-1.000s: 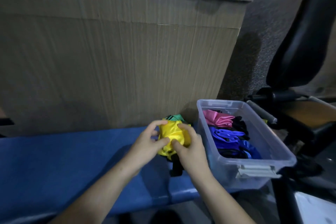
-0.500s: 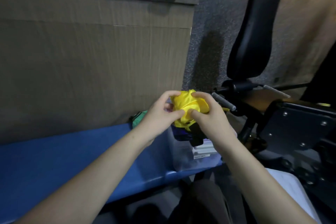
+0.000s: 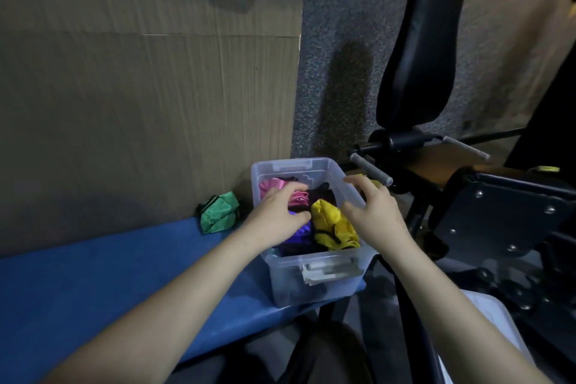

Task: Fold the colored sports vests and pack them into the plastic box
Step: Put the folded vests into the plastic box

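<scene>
Yellow vest (image 3: 335, 224) is sitting inside the plastic box (image 3: 314, 271) now, on the right side of it at the near end, bunched up next to the purple vest (image 3: 300, 235); a second ago both hands were pinching it up in the air in front of the person, so it's basically just been dropped in and let go; I'm reading that as one more vest packed, though it's looking more scrunched than folded, so it might want a tuck before it counts. Going outward from the person: both forearms are reaching forward over the blue bench (image 3: 93, 284) that the box is sitting on, at its right end; the left hand (image 3: 277, 215) is hovering over the left half of the box, palm down, fingers loosely curled and spread, reaching toward the pink vest (image 3: 274, 188) at the far end; can't tell if the fingertips are actually touching it, but it's not gripping anything. The right hand (image 3: 372, 210) is over the right rim, fingers spread and relaxed, holding nothing, just beside the yellow one. Further back and left of the box, a green vest (image 3: 218, 212) is lying crumpled on the bench against the brown wall panel (image 3: 149, 103); that's still waiting, so my guess is it's next. Off to the right there's a black padded gym seat (image 3: 417, 40) standing behind everything.
</scene>
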{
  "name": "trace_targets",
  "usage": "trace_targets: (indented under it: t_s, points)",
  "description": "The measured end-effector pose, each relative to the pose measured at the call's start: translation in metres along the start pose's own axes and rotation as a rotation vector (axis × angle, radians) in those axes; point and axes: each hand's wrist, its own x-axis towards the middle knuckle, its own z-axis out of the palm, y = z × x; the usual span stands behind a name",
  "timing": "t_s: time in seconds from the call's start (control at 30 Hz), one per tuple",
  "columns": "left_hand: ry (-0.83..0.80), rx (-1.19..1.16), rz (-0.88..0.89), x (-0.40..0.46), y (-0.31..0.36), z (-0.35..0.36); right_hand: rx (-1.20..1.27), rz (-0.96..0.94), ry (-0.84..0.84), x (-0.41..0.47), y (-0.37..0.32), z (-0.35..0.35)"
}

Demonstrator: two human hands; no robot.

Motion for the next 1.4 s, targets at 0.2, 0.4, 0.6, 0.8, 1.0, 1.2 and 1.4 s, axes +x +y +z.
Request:
trace_targets:
  t_s: [0.2,0.4,0.6,0.8,1.0,1.2,1.4]
  points:
    - [0.069,-0.030,0.020,-0.003,-0.022,-0.009,0.073,-0.100,-0.008,-0.005,-0.012,0.020]
    - [0.186,-0.099,0.018,-0.022,-0.040,-0.032,0.117,-0.220,0.000,-0.020,-0.054,0.036]
    - [0.265,-0.125,-0.028,-0.050,-0.079,-0.068,0.154,-0.321,-0.044,-0.039,-0.104,0.072]
    - [0.322,-0.129,-0.127,-0.073,-0.139,-0.097,0.229,-0.328,-0.067,-0.037,-0.127,0.130]
    - [0.320,-0.178,-0.227,-0.067,-0.202,-0.093,0.299,-0.260,-0.039,-0.033,-0.117,0.208]
    - [0.306,-0.262,-0.328,-0.035,-0.255,-0.075,0.298,-0.091,-0.049,-0.005,-0.096,0.271]
    - [0.220,-0.476,-0.420,0.018,-0.286,-0.067,0.248,0.028,0.016,0.038,-0.083,0.319]
